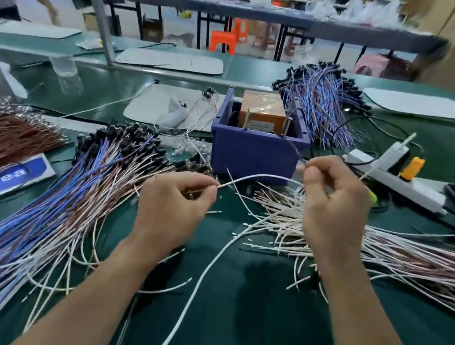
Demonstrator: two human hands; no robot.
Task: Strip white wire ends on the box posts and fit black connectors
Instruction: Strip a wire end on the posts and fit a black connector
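Observation:
My left hand [175, 203] pinches the end of a white wire [254, 177] that arcs up to my right hand [330, 204]. My right hand pinches that wire and a thin dark piece near its fingertips, just in front of the blue box [255, 155]. Two upright metal posts [247, 118] stand on the box's near rim, with an orange block [262, 110] inside. A long white wire [206, 274] runs down the green mat toward me. Loose white wires [384, 253] lie piled under my right hand.
Bundles of blue, white and brown wires with black connectors [126, 134] lie at left and behind the box [320, 109]. A white power strip [395, 178] with plugs sits at right. Brown wires [0, 137] lie far left by a blue sign [0, 178].

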